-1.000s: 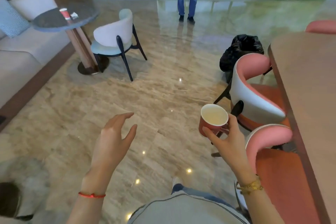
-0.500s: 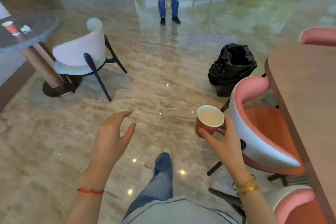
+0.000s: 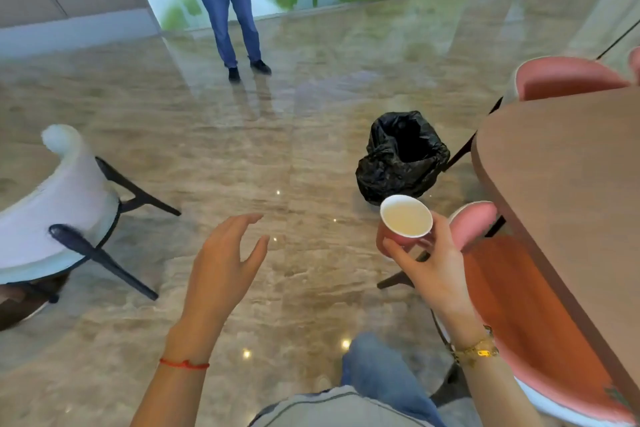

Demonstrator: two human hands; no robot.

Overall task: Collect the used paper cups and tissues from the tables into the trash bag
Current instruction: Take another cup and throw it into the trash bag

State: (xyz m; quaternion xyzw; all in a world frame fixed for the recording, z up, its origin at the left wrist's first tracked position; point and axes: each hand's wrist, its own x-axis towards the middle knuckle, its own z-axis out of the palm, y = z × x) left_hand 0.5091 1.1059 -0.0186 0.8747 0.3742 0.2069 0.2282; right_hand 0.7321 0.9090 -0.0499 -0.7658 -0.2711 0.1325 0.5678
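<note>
My right hand (image 3: 433, 267) grips a red paper cup (image 3: 405, 220) with a pale inside, held upright at chest height. Just beyond the cup, a black trash bag (image 3: 401, 156) stands open on the marble floor beside the wooden table (image 3: 568, 163). My left hand (image 3: 225, 267) hovers to the left of the cup with relaxed, slightly spread fingers and holds nothing. No tissues show in this view.
A pink chair (image 3: 512, 291) stands right of my right hand, another pink chair (image 3: 561, 78) behind the table. A white chair (image 3: 59, 204) sits at the left. A person in jeans (image 3: 232, 10) stands at the far wall. Bare floor lies between me and the bag.
I have walked forward and turned right: the trash bag is closer and more central, the round table with a cup has left the view. Both hands keep their poses.
</note>
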